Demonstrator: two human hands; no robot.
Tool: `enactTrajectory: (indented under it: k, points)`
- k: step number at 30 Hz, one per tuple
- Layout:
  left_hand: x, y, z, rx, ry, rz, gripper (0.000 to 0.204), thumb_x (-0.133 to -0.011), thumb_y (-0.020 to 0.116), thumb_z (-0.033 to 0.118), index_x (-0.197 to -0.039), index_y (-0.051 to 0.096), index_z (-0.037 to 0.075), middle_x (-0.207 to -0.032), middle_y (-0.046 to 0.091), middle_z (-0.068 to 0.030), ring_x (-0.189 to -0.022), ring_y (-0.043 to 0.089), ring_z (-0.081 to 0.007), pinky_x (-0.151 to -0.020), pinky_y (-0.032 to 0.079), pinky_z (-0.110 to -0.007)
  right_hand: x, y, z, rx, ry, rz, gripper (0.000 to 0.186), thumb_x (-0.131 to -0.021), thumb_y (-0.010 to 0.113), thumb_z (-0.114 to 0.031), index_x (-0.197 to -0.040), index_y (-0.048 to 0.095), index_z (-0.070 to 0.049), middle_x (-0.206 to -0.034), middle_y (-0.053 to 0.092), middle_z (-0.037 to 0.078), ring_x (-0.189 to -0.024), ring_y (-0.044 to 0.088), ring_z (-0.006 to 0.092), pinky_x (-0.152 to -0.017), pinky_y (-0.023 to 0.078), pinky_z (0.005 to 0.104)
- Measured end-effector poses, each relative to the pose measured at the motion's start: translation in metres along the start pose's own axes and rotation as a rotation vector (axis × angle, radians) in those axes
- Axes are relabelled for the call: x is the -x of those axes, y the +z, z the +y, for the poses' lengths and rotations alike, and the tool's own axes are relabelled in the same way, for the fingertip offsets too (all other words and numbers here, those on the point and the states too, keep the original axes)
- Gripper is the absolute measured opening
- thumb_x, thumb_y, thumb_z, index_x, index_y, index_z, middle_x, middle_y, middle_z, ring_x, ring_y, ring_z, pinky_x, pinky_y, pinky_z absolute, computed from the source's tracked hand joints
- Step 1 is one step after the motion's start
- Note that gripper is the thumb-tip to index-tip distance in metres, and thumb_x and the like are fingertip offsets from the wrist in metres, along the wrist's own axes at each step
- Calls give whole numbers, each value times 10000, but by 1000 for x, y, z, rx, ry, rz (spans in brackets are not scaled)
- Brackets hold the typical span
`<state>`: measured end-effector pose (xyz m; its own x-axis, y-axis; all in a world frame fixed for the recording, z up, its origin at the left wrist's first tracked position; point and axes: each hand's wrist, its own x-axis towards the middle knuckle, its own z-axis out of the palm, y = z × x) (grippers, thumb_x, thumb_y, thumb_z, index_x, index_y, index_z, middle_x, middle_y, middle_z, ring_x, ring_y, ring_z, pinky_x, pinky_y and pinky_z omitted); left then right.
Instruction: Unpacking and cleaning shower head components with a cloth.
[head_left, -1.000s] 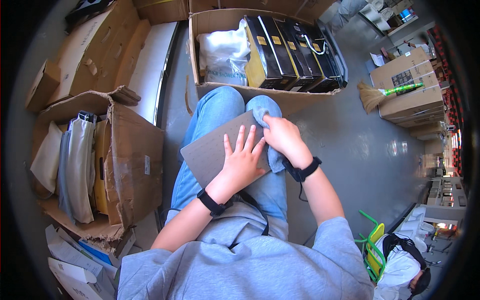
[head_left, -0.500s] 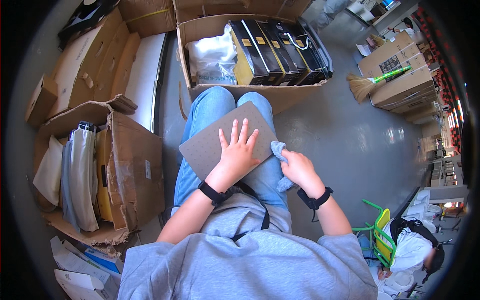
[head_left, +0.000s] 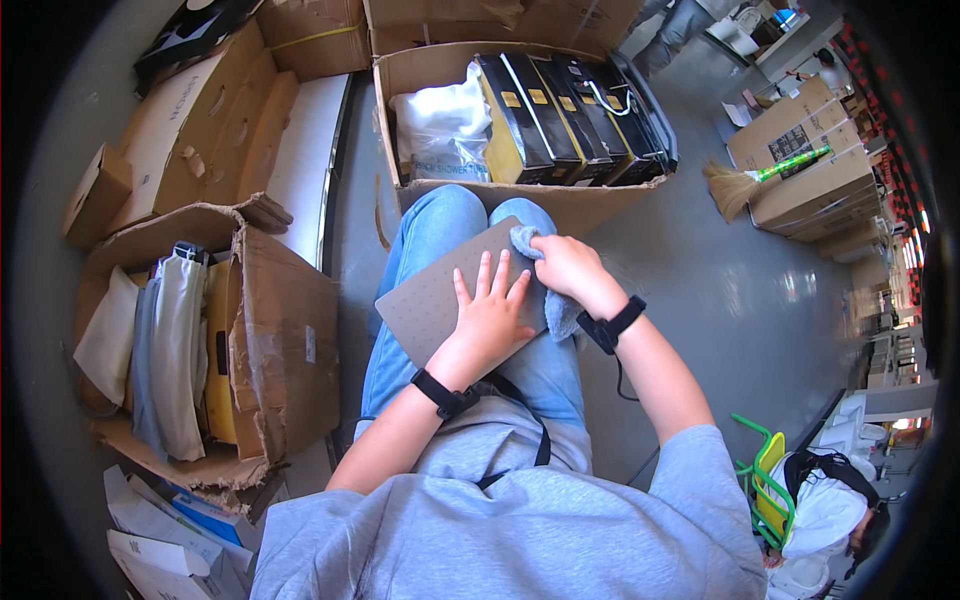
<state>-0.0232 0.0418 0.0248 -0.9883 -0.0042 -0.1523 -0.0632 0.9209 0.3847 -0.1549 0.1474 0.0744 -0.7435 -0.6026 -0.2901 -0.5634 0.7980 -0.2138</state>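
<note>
Across my thighs lies a flat grey-brown square plate (head_left: 425,300) dotted with rows of small marks. My left hand (head_left: 490,318) rests flat on it with the fingers spread, pressing near its middle. Bunched in my right hand (head_left: 572,268) is a blue-grey cloth (head_left: 562,316), its upper end touching the plate's far right edge while the rest hangs down over my right thigh. The plate's lower right part is hidden by my left hand and wrist.
Past my knees stands an open carton (head_left: 560,200) with black-and-yellow boxes (head_left: 528,110) and a white plastic bag (head_left: 443,118). A torn carton (head_left: 290,340) holding wrapped items is at my left. A broom (head_left: 735,190) leans on boxes at right; another person sits on a green-framed chair (head_left: 770,480).
My right hand has moved with the cloth up and left, from beside the plate's right corner to its far right edge. The left hand stays flat on the plate.
</note>
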Motion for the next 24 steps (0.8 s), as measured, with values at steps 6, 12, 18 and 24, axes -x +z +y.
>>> enactTrajectory:
  k: [6,12,18,24]
  points:
    - [1,-1,0,5,19,3,905,-763,727,459,-1497,283,170,-1582,107,-180,-1463,43,-404,-1054,99,-745,-19,-5,-5,-2,-20,54,395,-805,526,-171,-1176,662,-156,-1056,682,164,-998,648,342,-866,514,446]
    - [2,1,-1,15,27,31,896,-761,728,462,-1492,298,173,-1580,114,-182,-1462,52,-402,-1055,99,-744,14,7,-5,-22,32,44,300,-804,522,-169,-1066,665,-137,-946,686,198,-925,654,381,-820,515,478]
    - [2,3,0,13,23,39,898,-747,739,456,-1485,310,178,-1583,103,-179,-1464,42,-397,-1058,91,-740,64,12,20,-34,107,8,281,-798,521,-155,-1040,660,-120,-919,684,195,-880,653,392,-781,519,485]
    - [2,4,1,-7,26,35,894,-748,739,456,-1482,315,174,-1587,77,-179,-1467,28,-393,-1059,78,-738,120,37,54,-67,203,-50,242,-790,518,-136,-991,649,-108,-895,676,198,-885,639,405,-787,508,497]
